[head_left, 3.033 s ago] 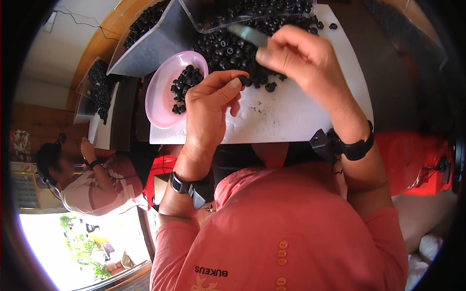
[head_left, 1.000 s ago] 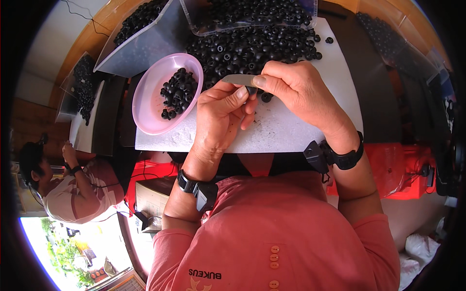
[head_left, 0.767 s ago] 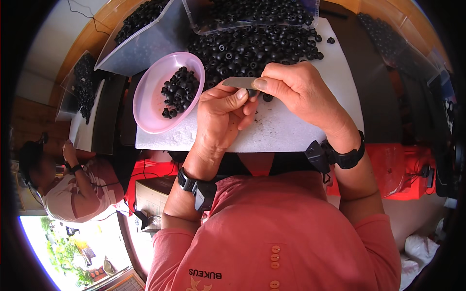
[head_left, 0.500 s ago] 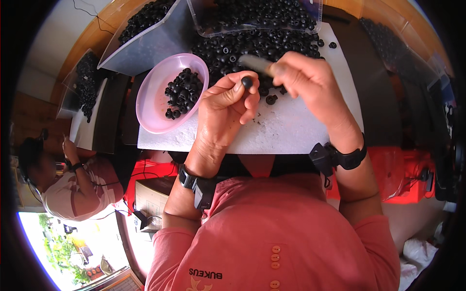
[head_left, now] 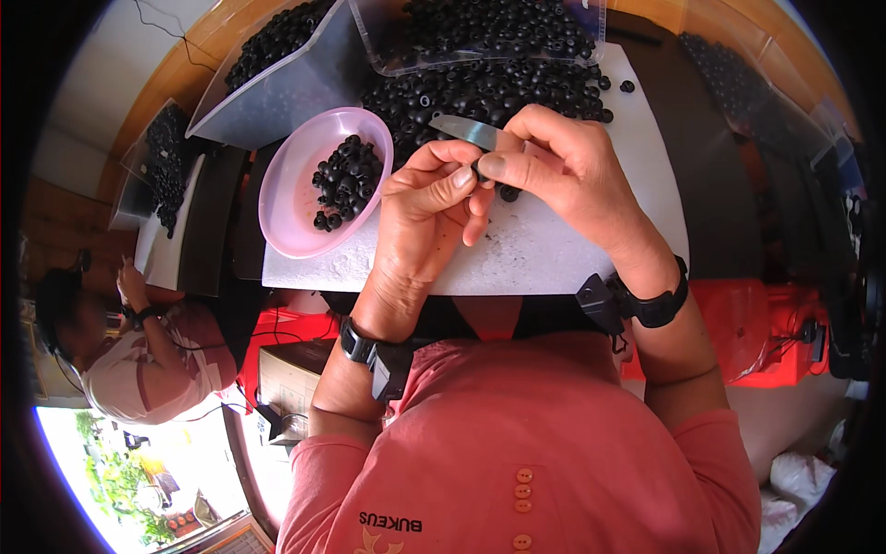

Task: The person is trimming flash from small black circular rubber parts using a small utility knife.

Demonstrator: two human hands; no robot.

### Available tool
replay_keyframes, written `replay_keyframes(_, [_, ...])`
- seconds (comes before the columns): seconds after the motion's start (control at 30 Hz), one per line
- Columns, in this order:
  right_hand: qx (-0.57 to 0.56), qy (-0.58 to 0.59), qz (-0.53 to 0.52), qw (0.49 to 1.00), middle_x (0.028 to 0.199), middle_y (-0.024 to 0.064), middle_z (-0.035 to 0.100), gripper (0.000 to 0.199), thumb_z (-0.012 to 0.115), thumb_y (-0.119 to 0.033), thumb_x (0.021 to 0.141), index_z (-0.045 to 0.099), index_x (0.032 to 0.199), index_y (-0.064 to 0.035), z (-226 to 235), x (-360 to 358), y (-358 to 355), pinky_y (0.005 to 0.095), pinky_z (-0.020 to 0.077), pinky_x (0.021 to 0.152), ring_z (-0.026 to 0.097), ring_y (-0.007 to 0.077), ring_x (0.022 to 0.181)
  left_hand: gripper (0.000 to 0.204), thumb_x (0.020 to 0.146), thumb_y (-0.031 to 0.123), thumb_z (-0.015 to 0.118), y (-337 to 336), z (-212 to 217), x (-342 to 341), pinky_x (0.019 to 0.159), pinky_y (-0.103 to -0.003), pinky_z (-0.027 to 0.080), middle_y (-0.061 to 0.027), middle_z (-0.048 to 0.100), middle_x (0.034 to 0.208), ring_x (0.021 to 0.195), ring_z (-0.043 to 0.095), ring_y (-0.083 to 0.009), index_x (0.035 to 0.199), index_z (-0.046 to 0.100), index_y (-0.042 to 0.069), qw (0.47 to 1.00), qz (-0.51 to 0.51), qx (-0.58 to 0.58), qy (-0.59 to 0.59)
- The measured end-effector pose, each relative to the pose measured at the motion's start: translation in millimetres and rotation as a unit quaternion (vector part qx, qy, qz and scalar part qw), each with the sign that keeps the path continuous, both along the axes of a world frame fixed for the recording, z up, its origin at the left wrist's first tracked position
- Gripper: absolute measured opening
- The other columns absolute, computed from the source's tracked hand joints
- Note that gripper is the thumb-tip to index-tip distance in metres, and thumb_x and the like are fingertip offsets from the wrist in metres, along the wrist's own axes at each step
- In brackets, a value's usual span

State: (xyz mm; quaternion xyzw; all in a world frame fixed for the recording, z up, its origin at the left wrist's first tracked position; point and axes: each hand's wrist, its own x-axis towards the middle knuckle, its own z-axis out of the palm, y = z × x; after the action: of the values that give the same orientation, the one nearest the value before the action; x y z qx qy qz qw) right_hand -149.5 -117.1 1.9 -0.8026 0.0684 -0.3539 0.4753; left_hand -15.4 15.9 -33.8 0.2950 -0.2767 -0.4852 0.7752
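Note:
My left hand (head_left: 426, 210) pinches a small black ring-shaped part (head_left: 479, 170) between thumb and fingers over the white board (head_left: 554, 258). My right hand (head_left: 563, 175) grips a small knife with a grey blade (head_left: 463, 130), its thumb pressed against the same black part. Both hands meet just in front of a heap of loose black parts (head_left: 480, 92). A pink bowl (head_left: 293, 214) holding several black parts stands to the left of my left hand.
A clear tray (head_left: 480, 32) full of black parts lies at the back, with a grey tray (head_left: 277, 83) of more parts to its left. Another person (head_left: 138, 342) sits at the lower left beside a further tray. Red crates stand below the board.
My right hand has brought the knife back down to the left hand, and both now pinch one black part together. The left hand has turned slightly inward.

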Motion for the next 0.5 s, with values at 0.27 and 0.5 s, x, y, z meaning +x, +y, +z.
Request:
replay_keyframes(0.27, [0.097,0.046,0.033,0.994,0.056,-0.0041,0.045,0.032,0.078,-0.026,0.086,0.06,0.072,-0.0034,3.7,-1.4,0.0,0.0249,0.0305,0.049,0.038,0.0042,0.055,0.014,0.093,0.001,0.065,2.7,-0.2,-5.2,0.046,-0.027,0.05,-0.0167,0.067,0.091,0.069,0.066,-0.019,0.106,0.066,-0.003,0.999,0.004,-0.021,-0.037])
replay_keyframes(0.5, [0.098,0.036,0.0,0.995,0.056,-0.0039,0.044,0.03,0.072,-0.026,0.091,0.063,0.076,-0.0018,3.7,-0.8,-0.9,0.0252,0.0304,0.048,0.038,0.004,0.055,0.017,0.094,0.004,0.065,2.7,2.0,-1.7,0.047,-0.027,0.05,-0.0151,0.067,0.095,0.071,0.064,-0.0181,0.108,0.065,-0.005,1.0,-0.006,-0.019,-0.017])
